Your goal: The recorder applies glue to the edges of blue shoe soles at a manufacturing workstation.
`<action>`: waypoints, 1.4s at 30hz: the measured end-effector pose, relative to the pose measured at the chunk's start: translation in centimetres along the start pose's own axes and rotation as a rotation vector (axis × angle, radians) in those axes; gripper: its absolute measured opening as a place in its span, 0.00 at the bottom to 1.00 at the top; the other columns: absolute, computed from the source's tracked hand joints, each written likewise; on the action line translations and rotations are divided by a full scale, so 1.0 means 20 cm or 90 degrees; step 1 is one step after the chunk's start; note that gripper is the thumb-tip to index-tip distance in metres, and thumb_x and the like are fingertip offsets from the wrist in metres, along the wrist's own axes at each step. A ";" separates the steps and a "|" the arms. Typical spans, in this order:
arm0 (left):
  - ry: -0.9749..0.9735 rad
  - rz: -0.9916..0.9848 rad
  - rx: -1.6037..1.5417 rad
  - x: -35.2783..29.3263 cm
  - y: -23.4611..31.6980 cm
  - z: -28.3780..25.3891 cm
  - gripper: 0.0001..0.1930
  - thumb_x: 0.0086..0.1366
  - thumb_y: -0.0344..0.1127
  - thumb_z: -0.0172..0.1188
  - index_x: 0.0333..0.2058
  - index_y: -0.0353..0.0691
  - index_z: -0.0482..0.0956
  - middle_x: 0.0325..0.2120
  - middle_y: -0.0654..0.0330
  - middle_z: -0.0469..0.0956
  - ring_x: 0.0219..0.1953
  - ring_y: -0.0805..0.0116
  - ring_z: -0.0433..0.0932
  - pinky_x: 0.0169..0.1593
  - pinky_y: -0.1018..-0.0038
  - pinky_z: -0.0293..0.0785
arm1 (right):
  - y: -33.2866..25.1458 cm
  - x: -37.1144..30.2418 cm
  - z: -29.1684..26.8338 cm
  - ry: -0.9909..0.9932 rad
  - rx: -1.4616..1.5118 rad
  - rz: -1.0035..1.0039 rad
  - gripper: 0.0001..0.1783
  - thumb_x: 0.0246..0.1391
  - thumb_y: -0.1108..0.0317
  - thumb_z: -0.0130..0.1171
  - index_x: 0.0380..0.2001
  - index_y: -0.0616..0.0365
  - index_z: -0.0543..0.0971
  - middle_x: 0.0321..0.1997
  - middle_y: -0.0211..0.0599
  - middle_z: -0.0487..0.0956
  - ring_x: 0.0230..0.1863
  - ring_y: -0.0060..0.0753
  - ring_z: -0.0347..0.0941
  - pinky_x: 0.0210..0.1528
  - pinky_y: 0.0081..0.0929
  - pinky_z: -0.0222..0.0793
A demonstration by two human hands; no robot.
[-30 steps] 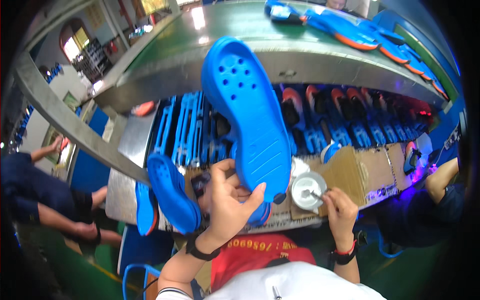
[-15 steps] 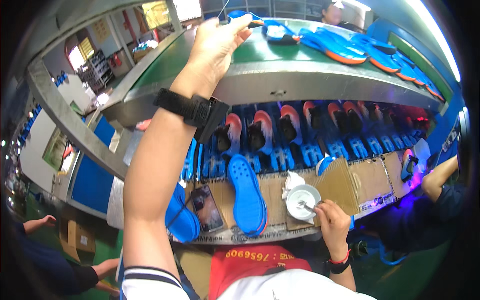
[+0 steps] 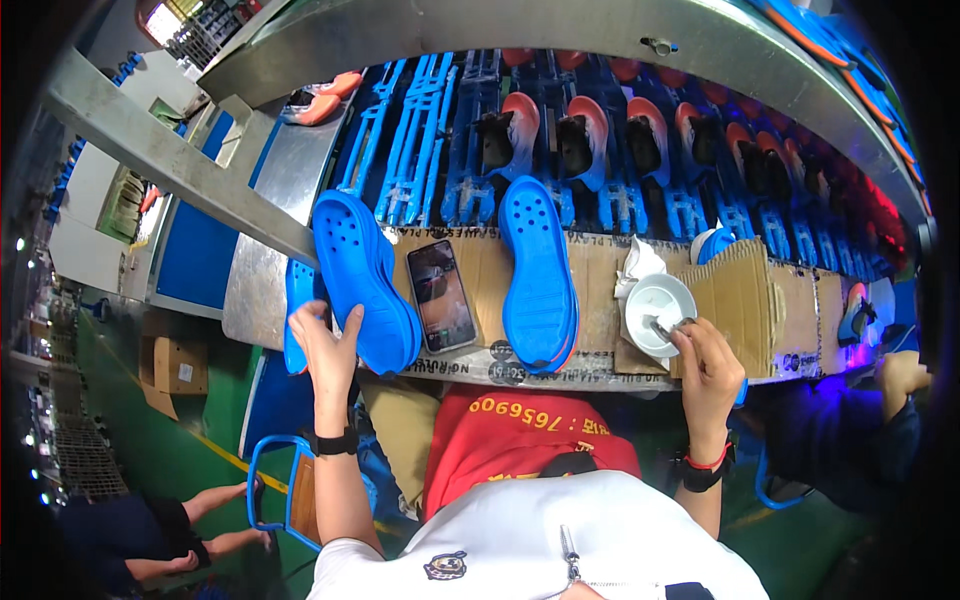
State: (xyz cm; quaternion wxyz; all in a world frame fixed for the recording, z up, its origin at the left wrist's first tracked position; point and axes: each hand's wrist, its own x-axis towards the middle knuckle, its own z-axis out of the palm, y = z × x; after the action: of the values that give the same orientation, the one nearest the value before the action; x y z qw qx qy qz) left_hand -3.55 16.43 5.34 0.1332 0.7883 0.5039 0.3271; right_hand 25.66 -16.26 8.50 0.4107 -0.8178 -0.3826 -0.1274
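My left hand (image 3: pixel 328 345) hovers at the heel end of a stack of blue soles (image 3: pixel 362 285), thumb and fingers apart, with nothing seen between them. Another blue sole (image 3: pixel 299 318) lies just left of that stack, partly behind my fingers. In my closed right hand (image 3: pixel 710 370) is a small brush (image 3: pixel 660 330), its tip dipping into a white bowl (image 3: pixel 682 290) of whitish liquid. A second stack of blue soles (image 3: pixel 538 285) with an orange lower layer stands between my hands. My fingers hide most of the brush's handle.
A phone (image 3: pixel 441 297) lies on the cardboard-covered ledge (image 3: pixel 480 364). Beyond it, orange-and-white shoe uppers (image 3: pixel 583 140) sit on a rack of blue bars (image 3: pixel 410 150). A metal beam (image 3: pixel 185 150) slants at left. Crumpled white tissue (image 3: pixel 643 260) touches the bowl. Another person's arm (image 3: pixel 898 375) shows at right.
My left hand has come down from the upper shelf to the blue soles at left. The view has tilted downward. My right hand stays at the bowl with the brush.
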 end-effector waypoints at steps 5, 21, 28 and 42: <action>-0.030 -0.005 0.034 -0.07 -0.12 0.07 0.14 0.65 0.34 0.60 0.35 0.32 0.64 0.38 0.49 0.65 0.45 0.51 0.62 0.53 0.59 0.59 | -0.03 0.00 0.03 -0.021 -0.006 0.007 0.07 0.48 0.78 0.66 0.32 0.65 0.80 0.36 0.46 0.82 0.29 0.42 0.80 0.31 0.29 0.74; -0.340 -0.150 -0.757 -0.12 0.48 -0.04 0.30 0.61 0.21 0.59 0.60 0.37 0.58 0.52 0.55 0.71 0.56 0.64 0.70 0.61 0.68 0.65 | -0.01 -0.01 0.04 -0.042 -0.030 0.025 0.07 0.48 0.77 0.67 0.33 0.63 0.80 0.37 0.46 0.82 0.31 0.44 0.80 0.31 0.29 0.75; -0.469 -0.151 -0.905 -0.31 0.81 0.27 0.36 0.59 0.19 0.60 0.64 0.36 0.54 0.56 0.54 0.67 0.59 0.64 0.67 0.63 0.66 0.64 | -0.10 0.03 -0.02 -0.041 0.020 0.050 0.08 0.47 0.79 0.67 0.32 0.62 0.80 0.36 0.44 0.82 0.30 0.39 0.80 0.29 0.27 0.74; -0.236 0.118 -0.588 -0.45 0.89 0.40 0.32 0.62 0.27 0.62 0.61 0.25 0.60 0.42 0.46 0.79 0.40 0.62 0.82 0.45 0.71 0.77 | -0.21 0.05 0.07 -0.108 0.042 -0.170 0.10 0.42 0.73 0.71 0.30 0.60 0.81 0.35 0.39 0.82 0.23 0.36 0.78 0.23 0.27 0.72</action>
State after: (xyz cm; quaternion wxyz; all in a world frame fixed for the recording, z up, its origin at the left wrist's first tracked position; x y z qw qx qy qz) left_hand 11.74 1.39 5.53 0.5257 0.7333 0.2021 0.3809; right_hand 23.13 -13.18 10.49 0.3833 -0.7532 -0.5254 -0.0990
